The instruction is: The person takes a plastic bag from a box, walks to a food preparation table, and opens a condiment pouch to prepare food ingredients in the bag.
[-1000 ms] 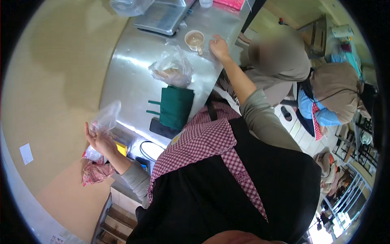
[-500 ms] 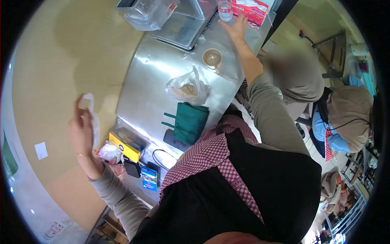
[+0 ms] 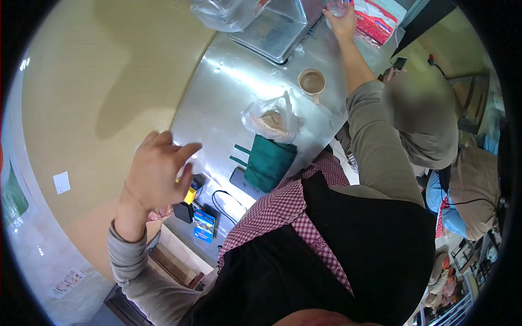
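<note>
At the top right, my right hand (image 3: 342, 23) is closed round a clear plastic water bottle (image 3: 338, 6), partly cut off by the frame edge. My left hand (image 3: 159, 171) is raised over the left edge of the metal table (image 3: 217, 103), fingers curled. Small white bits show by its fingertips; what it holds is mostly hidden. Behind that hand are a yellow box (image 3: 190, 195), largely covered, and a blue packet (image 3: 204, 225). Nearer the middle lie a green cloth bag (image 3: 270, 163), a clear plastic bag (image 3: 272, 119) with something beige inside, and a beige mug (image 3: 312, 81).
A metal tray (image 3: 274, 38) and plastic-wrapped containers (image 3: 225, 13) stand at the far end. Beside the bottle lies a red tissue pack (image 3: 375, 22). A phone (image 3: 244, 182) sits partly under the green bag. A person (image 3: 427, 125) sits close on the right, holding a phone.
My right hand has reached the water bottle and closed round it. My left hand has moved right and turned; the white strip it held is now mostly out of sight. The view has shifted.
</note>
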Motion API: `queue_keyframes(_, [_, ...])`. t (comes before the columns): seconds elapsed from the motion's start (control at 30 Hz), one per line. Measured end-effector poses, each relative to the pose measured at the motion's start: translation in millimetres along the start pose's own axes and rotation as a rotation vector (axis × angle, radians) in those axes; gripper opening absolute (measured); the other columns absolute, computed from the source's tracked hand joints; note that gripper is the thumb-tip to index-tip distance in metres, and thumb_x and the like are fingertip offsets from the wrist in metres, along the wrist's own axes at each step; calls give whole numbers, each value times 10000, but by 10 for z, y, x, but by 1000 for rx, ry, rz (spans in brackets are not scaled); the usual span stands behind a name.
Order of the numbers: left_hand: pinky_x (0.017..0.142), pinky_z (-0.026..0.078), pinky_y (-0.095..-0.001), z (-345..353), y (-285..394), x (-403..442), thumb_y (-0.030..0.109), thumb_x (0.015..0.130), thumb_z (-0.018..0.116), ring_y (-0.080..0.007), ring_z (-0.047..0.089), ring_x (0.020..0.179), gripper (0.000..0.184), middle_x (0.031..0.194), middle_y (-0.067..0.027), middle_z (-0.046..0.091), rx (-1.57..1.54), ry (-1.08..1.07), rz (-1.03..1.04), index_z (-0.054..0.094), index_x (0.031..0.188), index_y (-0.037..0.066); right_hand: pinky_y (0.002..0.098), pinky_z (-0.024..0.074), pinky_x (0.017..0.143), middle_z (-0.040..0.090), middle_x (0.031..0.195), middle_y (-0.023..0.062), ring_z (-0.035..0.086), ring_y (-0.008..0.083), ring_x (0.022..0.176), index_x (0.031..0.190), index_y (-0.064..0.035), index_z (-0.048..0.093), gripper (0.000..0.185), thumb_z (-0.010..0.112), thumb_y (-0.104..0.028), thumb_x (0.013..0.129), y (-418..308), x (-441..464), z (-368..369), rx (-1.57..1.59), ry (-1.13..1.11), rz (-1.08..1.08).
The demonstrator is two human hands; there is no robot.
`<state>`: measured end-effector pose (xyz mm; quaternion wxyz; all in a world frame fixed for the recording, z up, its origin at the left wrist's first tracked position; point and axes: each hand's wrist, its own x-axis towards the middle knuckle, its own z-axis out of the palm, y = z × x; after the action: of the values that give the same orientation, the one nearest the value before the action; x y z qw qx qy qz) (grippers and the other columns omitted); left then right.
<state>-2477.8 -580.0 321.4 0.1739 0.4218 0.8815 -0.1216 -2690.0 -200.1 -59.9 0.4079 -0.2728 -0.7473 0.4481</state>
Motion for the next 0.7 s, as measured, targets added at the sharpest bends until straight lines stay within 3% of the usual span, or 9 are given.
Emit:
queue_keyframes(0.03, [618, 392, -384, 32, -19, 98, 57, 689, 602, -253, 501, 646, 340, 594, -80, 569, 16, 42, 71, 635, 1027, 67, 449, 438, 902, 593, 1084, 186, 553, 352, 1032, 1167, -47, 494, 791, 843, -418, 562, 44, 17, -31, 29, -100, 40])
queue_keyframes(0.07, [591, 388, -378, 92, -19, 212, 147, 797, 612, -247, 504, 588, 214, 522, -79, 532, 104, 116, 71, 639, 997, 78, 409, 475, 856, 632, 1033, 168, 606, 311, 976, 1095, -28, 539, 682, 840, -372, 590, -5, -25, -96, 72, -64, 10])
queue_keyframes(0.17, [584, 407, -373, 171, -21, 578, 179, 849, 600, -244, 519, 541, 186, 515, -75, 530, 358, 185, 43, 634, 1005, 84, 373, 468, 872, 641, 1042, 145, 611, 269, 992, 1071, -17, 552, 638, 843, -338, 603, -146, -182, -356, 260, -81, -12])
queue_keyframes(0.27, [577, 426, -360, 225, -30, 888, 198, 875, 579, -227, 540, 529, 249, 505, -67, 519, 469, 290, 72, 604, 1104, 103, 346, 468, 863, 637, 1054, 131, 612, 224, 967, 1119, 10, 533, 645, 833, -319, 652, -236, -323, -599, 253, -84, -207])
queue_keyframes(0.4, [584, 439, -341, 184, 94, 1199, 224, 880, 581, -210, 546, 540, 390, 508, -33, 496, 609, 430, 159, 530, 1258, 141, 324, 454, 869, 625, 1043, 97, 596, 202, 975, 1137, -21, 533, 632, 837, -286, 650, -697, -651, -1210, 341, -392, -218])
queue_keyframes(0.43, [579, 440, -332, 126, 156, 1262, 254, 871, 593, -205, 544, 541, 454, 550, -26, 501, 641, 475, 142, 493, 1306, 172, 314, 449, 872, 619, 1040, 88, 589, 195, 981, 1146, -29, 531, 642, 841, -278, 642, -747, -722, -1316, 388, -558, -253])
queue_keyframes(0.6, [595, 456, -326, -116, 337, 1396, 318, 844, 610, -209, 548, 568, 563, 720, -15, 527, 585, 539, 208, 435, 1376, 255, 313, 443, 881, 612, 1046, 87, 578, 192, 994, 1168, -23, 521, 640, 829, -221, 643, -1195, -1130, -1872, 395, -813, -338])
queue_keyframes(0.67, [624, 471, -338, -95, 314, 1404, 315, 835, 609, -225, 569, 623, 526, 853, -28, 557, 483, 523, 439, 466, 1339, 263, 317, 439, 894, 612, 1054, 92, 579, 194, 985, 1197, -13, 509, 653, 815, -189, 648, -1294, -1294, -2000, 417, -957, -286])
queue_keyframes(0.7, [624, 471, -338, -42, 290, 1401, 315, 835, 609, -225, 569, 623, 526, 853, -28, 557, 478, 514, 422, 466, 1339, 263, 317, 439, 894, 612, 1054, 92, 579, 194, 985, 1197, -13, 509, 653, 815, -189, 648, -1310, -1370, -2031, 426, -976, -285])
